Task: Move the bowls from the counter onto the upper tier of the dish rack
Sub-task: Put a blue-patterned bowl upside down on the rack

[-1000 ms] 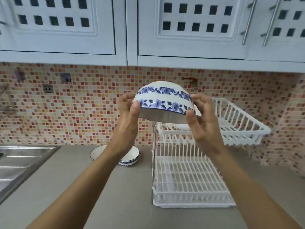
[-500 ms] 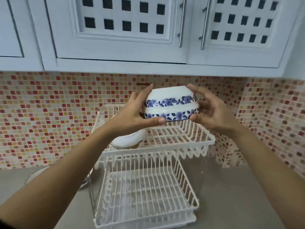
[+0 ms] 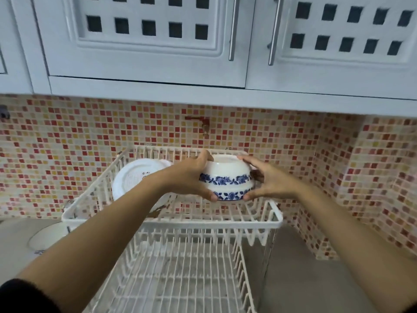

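A white bowl with blue flower bands (image 3: 226, 177) is held upside down between my left hand (image 3: 189, 177) and my right hand (image 3: 268, 180). It hangs low inside the upper tier (image 3: 171, 219) of the white two-tier dish rack, towards its right side; whether its rim touches the wires is hard to tell. Another white dish (image 3: 135, 177) leans on its edge at the left of that tier. A further bowl (image 3: 47, 238) sits on the grey counter at the left, partly hidden by the rack and my left arm.
The rack's lower tier (image 3: 180, 272) has nothing on it. Grey counter (image 3: 300, 274) lies to the right. A mosaic tile wall stands right behind the rack and wraps around at the right. White cabinets with metal handles (image 3: 232, 30) hang overhead.
Both hands have lowered the upside-down bowl from above the rack down into the upper tier. The view has swung right and closer to the rack.
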The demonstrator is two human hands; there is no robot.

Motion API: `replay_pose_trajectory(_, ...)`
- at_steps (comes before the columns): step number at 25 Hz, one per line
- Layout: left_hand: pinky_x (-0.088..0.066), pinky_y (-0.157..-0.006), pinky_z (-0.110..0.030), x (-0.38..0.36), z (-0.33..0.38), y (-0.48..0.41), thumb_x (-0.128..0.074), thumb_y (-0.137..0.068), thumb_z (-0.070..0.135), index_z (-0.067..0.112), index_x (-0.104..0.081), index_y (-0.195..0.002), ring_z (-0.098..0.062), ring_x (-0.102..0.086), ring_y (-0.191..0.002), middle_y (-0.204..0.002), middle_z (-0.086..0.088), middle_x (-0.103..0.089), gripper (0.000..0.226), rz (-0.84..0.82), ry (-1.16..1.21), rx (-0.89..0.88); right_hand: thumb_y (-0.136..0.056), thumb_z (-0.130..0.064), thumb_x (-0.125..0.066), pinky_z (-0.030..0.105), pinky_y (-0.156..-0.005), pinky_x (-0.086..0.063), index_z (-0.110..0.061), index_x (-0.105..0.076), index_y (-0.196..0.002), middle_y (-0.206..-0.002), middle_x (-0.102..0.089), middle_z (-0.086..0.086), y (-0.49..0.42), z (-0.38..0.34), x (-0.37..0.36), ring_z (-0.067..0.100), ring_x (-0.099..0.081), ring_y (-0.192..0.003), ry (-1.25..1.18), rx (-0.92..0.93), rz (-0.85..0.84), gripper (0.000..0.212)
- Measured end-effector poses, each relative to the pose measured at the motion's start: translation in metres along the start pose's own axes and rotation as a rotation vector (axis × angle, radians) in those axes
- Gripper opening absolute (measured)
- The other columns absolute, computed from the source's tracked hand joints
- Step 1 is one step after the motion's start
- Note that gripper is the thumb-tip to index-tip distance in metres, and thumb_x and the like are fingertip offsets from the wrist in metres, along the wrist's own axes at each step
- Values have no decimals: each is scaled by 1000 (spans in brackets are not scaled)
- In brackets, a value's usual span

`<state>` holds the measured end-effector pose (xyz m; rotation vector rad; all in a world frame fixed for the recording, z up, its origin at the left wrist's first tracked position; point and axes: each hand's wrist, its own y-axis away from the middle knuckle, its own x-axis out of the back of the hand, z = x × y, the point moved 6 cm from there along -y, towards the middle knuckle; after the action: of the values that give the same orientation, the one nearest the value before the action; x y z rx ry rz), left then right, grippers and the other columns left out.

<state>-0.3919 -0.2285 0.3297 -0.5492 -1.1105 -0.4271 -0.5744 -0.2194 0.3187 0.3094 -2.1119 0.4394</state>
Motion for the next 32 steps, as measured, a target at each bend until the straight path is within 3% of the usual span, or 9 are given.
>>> replay_pose_trajectory(4, -52, -87, -34, -25, -12, -14, -82, -66, 35, 12, -28, -117, -24, -55, -101, -119, -10, -54, 78, -9, -60, 78, -56, -51, -82, 43, -116, -26, -29, -13, -149, -157, -18, -5, -23, 9, -2, 16, -24, -141, 311, 35, -17, 118)
replay_pose_trajectory(8, -52, -86, -34, -38, -20, -20, -81, -67, 37, 9, -24, -121, -26, -56, -101, -125, -14, -50, 83, -26, -156, 133, -59, -57, -78, 42, -116, -26, -21, -1, -150, -159, -11, -2, -43, 12, -15, 20, -19, -143, 543, 24, -122, 125)
replay_pose_trajectory(12, -50, -91, -39, -47, -28, -19, -80, -67, 40, 8, -24, -122, -32, -54, -110, -130, -17, -45, 85, -47, -226, 173, -60, -54, -79, 37, -115, -27, -15, -9, -150, -157, -17, 1, -51, 12, -28, 21, -24, -141, 599, 23, -161, 121)
replay_pose_trajectory(20, -45, -90, -42, -58, -32, -17, -78, -66, 48, 14, -24, -128, -35, -48, -121, -139, -10, -32, 89, -22, -294, 207, -58, -56, -80, 41, -109, -37, -16, -16, -149, -156, -24, -1, -52, 13, -34, 22, -34, -137, 689, 33, -116, 118)
replay_pose_trajectory(24, -36, -107, -45, -57, -26, -16, -77, -69, 44, 8, -21, -137, -37, -30, -138, -157, -14, -9, 95, -7, -340, 183, -54, -59, -80, 41, -101, -45, -19, -22, -147, -151, -34, -2, -51, 10, -34, 22, -43, -130, 736, 34, -77, 116)
replay_pose_trajectory(26, -38, -105, -43, -56, -22, -17, -78, -68, 43, 8, -25, -135, -34, -34, -135, -153, -12, -19, 93, 6, -357, 149, -53, -59, -80, 41, -98, -46, -19, -23, -147, -149, -37, -3, -52, 10, -34, 22, -44, -129, 748, 34, -67, 116)
replay_pose_trajectory(29, -39, -106, -45, -56, -22, -17, -77, -69, 44, 9, -23, -138, -35, -35, -134, -150, -12, -23, 94, -8, -363, 134, -55, -58, -80, 41, -100, -45, -19, -20, -148, -152, -33, -3, -51, 9, -32, 21, -40, -133, 732, 21, -85, 118)
replay_pose_trajectory(32, -30, -114, -48, -59, -22, -16, -73, -73, 46, 10, -12, -145, -40, -21, -142, -158, -16, -7, 102, -60, -381, 161, -59, -61, -76, 38, -101, -41, -18, -13, -150, -156, -25, -2, -47, 5, -33, 21, -36, -137, 795, 13, -112, 119)
